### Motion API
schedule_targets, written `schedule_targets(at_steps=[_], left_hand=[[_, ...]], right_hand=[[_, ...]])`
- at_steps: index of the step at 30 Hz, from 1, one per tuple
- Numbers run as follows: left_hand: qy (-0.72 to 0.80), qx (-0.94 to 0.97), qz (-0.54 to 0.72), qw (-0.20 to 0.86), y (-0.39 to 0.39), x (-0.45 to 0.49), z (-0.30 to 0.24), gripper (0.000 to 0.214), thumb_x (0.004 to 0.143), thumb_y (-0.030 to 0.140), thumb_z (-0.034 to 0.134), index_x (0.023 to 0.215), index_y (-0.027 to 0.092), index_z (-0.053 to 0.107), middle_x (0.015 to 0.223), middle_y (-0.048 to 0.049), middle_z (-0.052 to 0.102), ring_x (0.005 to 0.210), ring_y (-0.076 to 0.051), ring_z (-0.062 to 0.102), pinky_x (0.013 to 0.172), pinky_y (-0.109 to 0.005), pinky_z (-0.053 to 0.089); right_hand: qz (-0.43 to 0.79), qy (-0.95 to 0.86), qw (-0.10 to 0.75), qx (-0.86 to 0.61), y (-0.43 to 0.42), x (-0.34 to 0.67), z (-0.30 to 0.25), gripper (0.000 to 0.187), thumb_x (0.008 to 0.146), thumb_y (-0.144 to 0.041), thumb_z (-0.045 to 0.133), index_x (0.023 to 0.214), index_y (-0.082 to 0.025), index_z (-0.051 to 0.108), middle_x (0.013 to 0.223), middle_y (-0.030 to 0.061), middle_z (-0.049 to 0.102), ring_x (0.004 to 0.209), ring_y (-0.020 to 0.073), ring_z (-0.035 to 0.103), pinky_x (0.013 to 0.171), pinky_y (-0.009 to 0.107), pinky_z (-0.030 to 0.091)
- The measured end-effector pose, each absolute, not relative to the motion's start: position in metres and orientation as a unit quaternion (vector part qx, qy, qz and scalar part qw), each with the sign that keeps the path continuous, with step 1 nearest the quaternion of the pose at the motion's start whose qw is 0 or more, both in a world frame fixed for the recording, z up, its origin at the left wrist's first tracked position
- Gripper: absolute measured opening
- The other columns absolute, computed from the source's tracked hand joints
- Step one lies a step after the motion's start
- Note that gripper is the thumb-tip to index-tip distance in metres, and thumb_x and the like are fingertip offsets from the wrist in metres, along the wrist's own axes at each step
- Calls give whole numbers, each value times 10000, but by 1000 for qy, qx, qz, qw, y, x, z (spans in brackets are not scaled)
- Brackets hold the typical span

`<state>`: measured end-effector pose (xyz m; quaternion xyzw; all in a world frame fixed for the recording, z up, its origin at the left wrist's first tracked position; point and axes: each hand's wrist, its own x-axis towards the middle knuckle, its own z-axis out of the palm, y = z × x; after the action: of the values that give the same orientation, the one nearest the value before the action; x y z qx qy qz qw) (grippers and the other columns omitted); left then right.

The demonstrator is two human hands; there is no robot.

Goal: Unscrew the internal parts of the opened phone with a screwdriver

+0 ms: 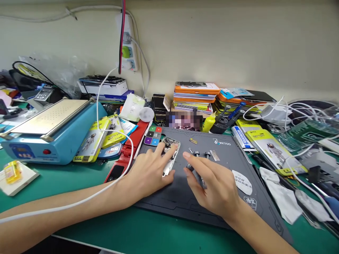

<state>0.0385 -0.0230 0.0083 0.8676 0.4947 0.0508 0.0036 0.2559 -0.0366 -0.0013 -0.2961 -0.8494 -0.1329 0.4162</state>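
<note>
An opened phone body [169,155] with a silver frame lies on the dark grey work mat [227,158]. My left hand [148,171] rests on it, fingers stretched flat and holding it down. To its right, my right hand [212,183] is curled around a small screwdriver [194,173], its dark tip end pointing toward the phone. Two other screwdriver bits [201,153] and small metal parts [193,140] lie on the mat just beyond my right fingers.
A blue heating machine [50,132] stands at left, with a white cable [100,109] hanging across my left arm. Battery packs [272,150], a red tool [127,155], stacked boxes [196,95], white wipes [280,195] and tangled cords [299,109] crowd the green desk mat [79,176].
</note>
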Motion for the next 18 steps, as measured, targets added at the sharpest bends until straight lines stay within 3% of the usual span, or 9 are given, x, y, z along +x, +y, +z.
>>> schedule_targets(at_steps=[2,4,8,13,18], left_hand=[[485,873,52,17,-21,44,12,704,1072,409,621,1682,167,367,1496,-242,578,995,-373,802,683,-433,643],[447,892,51,43,-17,42,16,689,1058,444,673,1630,159,415,1469,-199,598,1123,-372,781,781,-435,666],[331,927,106,142,-5,24,17,693,1009,414,782,1584,230,442,1478,-132,578,1332,-328,689,1114,-480,595],[288,918,132,238,11,5,10,568,1022,309,773,1534,267,532,1478,-117,583,1242,-285,736,1045,-428,636],[291,912,156,245,18,7,2,511,1014,322,798,1463,261,560,1426,-104,603,1170,-274,757,978,-423,667]], right_hand=[[-127,-847,405,-319,-35,256,-3,611,1003,-63,638,1585,-173,489,1094,104,828,814,202,787,699,307,643],[-122,-844,392,-345,-34,256,-4,546,1030,-83,617,1558,-165,511,1047,91,820,728,186,754,641,296,605],[-111,-833,370,-396,-30,257,-5,477,1065,-128,578,1538,-160,525,950,56,800,623,170,706,542,284,520],[-101,-826,355,-426,-27,262,-2,474,1076,-142,563,1545,-147,499,1011,77,813,609,166,708,509,281,498],[-96,-861,326,-378,-27,266,0,485,1053,-135,600,1528,-199,521,1058,70,828,792,216,791,653,312,601]])
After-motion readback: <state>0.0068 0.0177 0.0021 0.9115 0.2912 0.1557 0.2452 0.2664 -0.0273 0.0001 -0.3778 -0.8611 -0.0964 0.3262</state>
